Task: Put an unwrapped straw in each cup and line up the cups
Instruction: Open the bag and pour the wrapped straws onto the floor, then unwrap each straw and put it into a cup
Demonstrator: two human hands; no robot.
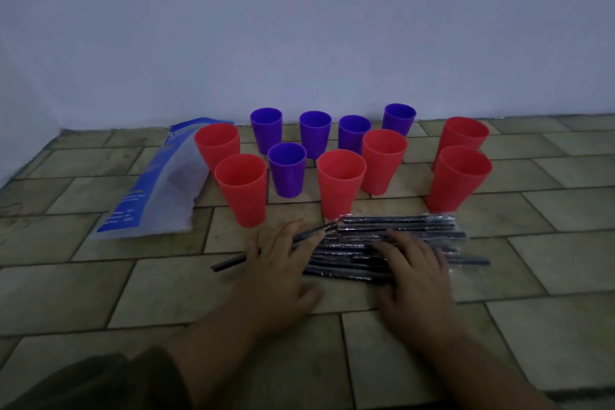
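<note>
head | left hand touches loose straw | right hand on wrapped straws

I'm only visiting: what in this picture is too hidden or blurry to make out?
Head view, dim light:
1. Print on the plastic bag: too blurred to read.
2. Number of wrapped straws: the right hand covers part of the pile.
3. Whether the left hand pinches the loose straw or just lies on it: its fingers hide the contact.
</note>
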